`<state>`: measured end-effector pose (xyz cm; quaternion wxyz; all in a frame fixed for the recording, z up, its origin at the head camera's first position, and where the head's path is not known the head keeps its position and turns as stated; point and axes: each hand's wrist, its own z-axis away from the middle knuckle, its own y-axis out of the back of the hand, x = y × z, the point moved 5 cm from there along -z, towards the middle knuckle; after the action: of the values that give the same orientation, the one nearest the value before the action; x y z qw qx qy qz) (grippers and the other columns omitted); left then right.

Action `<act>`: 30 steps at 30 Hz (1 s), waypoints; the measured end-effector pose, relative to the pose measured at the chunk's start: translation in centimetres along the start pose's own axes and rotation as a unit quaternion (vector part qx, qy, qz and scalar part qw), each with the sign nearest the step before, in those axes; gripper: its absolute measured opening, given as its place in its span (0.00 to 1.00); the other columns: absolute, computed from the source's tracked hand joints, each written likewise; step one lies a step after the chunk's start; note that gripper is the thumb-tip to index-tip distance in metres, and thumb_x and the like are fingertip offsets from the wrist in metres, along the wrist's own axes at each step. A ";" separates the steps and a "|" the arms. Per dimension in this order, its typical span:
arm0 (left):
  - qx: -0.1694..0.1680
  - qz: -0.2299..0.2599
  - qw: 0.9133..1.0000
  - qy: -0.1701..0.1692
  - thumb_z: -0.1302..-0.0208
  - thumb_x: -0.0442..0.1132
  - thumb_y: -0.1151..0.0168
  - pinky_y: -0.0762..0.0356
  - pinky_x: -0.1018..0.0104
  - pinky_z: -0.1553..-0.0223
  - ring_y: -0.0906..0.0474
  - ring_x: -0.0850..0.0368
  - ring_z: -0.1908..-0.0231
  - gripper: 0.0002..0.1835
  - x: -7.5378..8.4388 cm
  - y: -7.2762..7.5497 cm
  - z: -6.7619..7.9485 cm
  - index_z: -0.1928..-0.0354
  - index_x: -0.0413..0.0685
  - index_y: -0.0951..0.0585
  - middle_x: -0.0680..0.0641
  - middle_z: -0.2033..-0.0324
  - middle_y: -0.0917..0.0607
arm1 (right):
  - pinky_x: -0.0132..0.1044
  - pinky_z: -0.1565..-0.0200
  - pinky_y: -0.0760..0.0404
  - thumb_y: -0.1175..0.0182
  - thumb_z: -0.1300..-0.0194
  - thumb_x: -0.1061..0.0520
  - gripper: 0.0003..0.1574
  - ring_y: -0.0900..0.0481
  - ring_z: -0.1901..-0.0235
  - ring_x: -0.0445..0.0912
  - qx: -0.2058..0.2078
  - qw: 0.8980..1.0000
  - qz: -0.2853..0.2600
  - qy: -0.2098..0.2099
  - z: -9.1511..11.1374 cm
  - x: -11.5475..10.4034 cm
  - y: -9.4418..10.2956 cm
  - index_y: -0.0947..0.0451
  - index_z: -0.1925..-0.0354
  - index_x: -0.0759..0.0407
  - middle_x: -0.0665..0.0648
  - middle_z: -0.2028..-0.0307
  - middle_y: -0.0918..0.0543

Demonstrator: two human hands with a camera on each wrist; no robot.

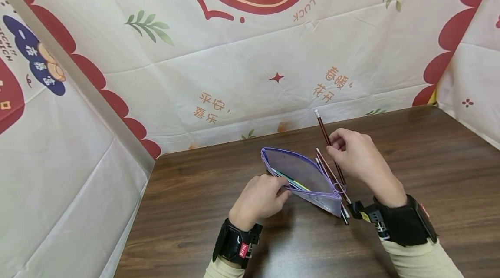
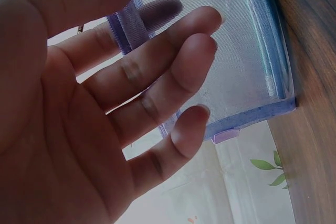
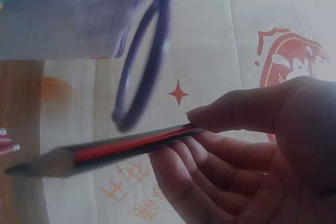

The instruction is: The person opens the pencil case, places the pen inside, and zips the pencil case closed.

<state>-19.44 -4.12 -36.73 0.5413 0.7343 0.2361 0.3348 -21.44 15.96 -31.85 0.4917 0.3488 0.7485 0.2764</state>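
Pencil (image 1: pixel 322 128), tilted beside a mesh pouch (image 1: pixel 304 167), pinched by the right hand (image 1: pixel 359 155); left hand (image 1: pixel 259 196) pinching the pouch's rim, other fingers loosely bent. Wood-grain table (image 1: pixel 187 217) below; printed cloth (image 1: pixel 250 56) behind. Only the right-wrist view clearly shows the sharpened tip.

wood, net and wrinkly cloth

we see a pencil (image 3: pixel 121 148) with smooth paint and a bare wood tip (image 3: pixel 58 163). the pouch (image 2: pixel 228 61) looks like thin, see-through net with cloth-like edges (image 2: pixel 262 113). its ring (image 3: pixel 156 66) looks like smooth, shiny plastic. the table (image 1: pixel 187 213) looks like smooth wood with a soft shine. the wall sheet (image 1: pixel 250 56) is matt and wrinkly, like thin cloth.
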 end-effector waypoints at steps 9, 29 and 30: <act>-0.002 0.000 1.000 0.000 0.38 0.44 0.42 0.48 0.75 0.86 0.41 0.69 0.88 0.12 -0.1 -0.1 0.0 0.78 0.55 0.27 0.60 0.87 0.36 | 0.44 0.72 0.26 0.42 0.41 0.62 0.09 0.24 0.73 0.51 0.009 1.000 -0.012 -0.004 0.2 -0.4 0.5 0.23 0.63 0.68 0.61 0.73 0.19; -0.001 -0.003 1.000 -0.002 0.38 0.44 0.41 0.47 0.75 0.86 0.40 0.69 0.87 0.11 0.0 0.0 0.0 0.78 0.54 0.27 0.60 0.87 0.36 | 0.47 0.70 0.24 0.41 0.42 0.63 0.08 0.23 0.72 0.51 0.049 0.998 -0.026 0.018 0.2 -1.2 1.0 0.22 0.63 0.68 0.62 0.72 0.17; -0.001 -0.004 1.000 -0.001 0.38 0.44 0.41 0.47 0.75 0.86 0.40 0.69 0.87 0.11 0.0 0.0 0.0 0.78 0.54 0.27 0.60 0.87 0.36 | 0.47 0.70 0.24 0.41 0.42 0.63 0.08 0.23 0.72 0.51 0.051 0.998 -0.026 0.019 0.2 -1.2 1.0 0.22 0.63 0.68 0.62 0.72 0.17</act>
<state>-19.50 -4.12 -36.74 0.5436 0.7334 0.2376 0.3321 -20.62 15.62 -30.48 0.4660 0.3485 0.7796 0.2314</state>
